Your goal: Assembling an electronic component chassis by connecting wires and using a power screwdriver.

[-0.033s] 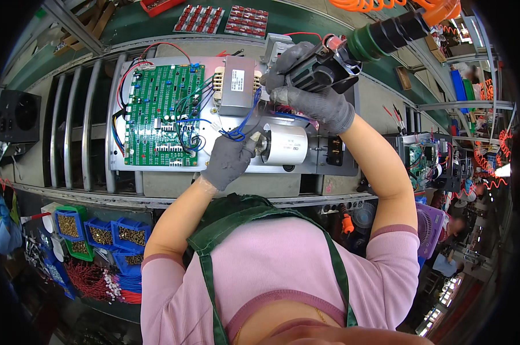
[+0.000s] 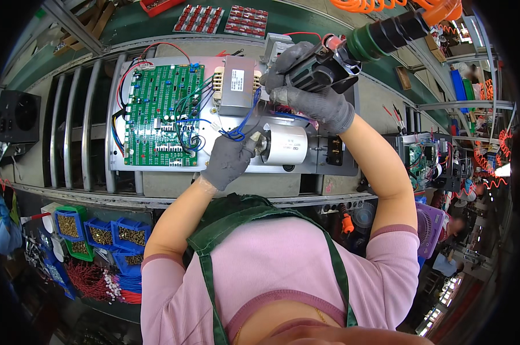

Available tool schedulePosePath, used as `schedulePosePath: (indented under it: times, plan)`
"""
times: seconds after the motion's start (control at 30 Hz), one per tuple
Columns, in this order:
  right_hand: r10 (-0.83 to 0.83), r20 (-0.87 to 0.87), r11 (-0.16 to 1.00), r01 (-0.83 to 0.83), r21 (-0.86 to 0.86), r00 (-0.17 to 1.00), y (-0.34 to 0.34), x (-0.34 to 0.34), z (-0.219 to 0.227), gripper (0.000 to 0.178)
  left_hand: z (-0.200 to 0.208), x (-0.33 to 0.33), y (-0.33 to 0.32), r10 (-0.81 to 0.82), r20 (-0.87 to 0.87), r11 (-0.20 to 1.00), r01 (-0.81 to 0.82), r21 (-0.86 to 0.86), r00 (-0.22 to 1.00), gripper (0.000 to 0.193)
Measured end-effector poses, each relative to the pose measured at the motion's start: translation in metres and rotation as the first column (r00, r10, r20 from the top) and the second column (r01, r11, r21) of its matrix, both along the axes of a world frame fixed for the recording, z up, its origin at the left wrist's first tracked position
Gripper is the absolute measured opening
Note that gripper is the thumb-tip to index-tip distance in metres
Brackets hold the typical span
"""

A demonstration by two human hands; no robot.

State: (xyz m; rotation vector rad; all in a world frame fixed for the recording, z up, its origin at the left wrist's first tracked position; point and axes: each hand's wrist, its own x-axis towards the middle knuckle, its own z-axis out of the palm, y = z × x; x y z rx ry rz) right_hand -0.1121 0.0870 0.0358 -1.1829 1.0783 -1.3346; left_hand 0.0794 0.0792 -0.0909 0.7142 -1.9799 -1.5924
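A metal chassis plate lies before me, carrying a green circuit board, a grey metal transformer and a white cylindrical capacitor. My left hand, in a grey glove, is closed at the capacitor's left end. Blue wires run to its fingertips, which pinch something small that I cannot make out clearly. My right hand, also gloved, grips a black-and-green power screwdriver, slanting over the plate's right half. The screwdriver's tip is hard to see among the fingers and wires.
Metal rollers run beneath the plate. Blue bins of brass fasteners and bundled red wires sit at lower left. Trays of red parts lie at the back. An orange coiled hose hangs above; a purple fan stands at right.
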Motion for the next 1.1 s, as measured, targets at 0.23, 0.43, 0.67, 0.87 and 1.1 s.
schedulePosePath:
  times: [0.23,0.43,0.67,0.87,1.1]
  plan:
    - [0.017,-0.153,0.999,-0.012,0.034,0.988,0.000,0.004,0.012,0.038,0.001,-0.001,0.000,0.016,-0.044,1.000,-0.015,0.026,0.999,0.029]
    - [0.025,-0.199,0.997,-0.009,0.078,0.980,0.001,0.004,0.016,0.029,-0.010,-0.003,-0.001,0.024,-0.060,0.997,-0.028,-0.070,0.998,0.029]
    - [0.063,-0.097,0.997,-0.060,0.038,0.993,0.000,0.002,0.012,0.023,-0.007,-0.002,-0.001,0.008,-0.034,1.000,-0.008,-0.002,0.999,0.029]
    - [0.014,-0.152,1.000,-0.017,-0.017,0.988,0.001,0.003,0.013,0.023,0.000,-0.002,-0.001,-0.001,-0.014,1.000,0.001,0.014,1.000,0.030]
    - [-0.025,-0.165,1.000,0.024,-0.004,0.986,0.001,0.007,0.019,0.034,0.000,-0.004,-0.001,-0.005,-0.010,0.998,0.004,-0.068,1.000,0.033]
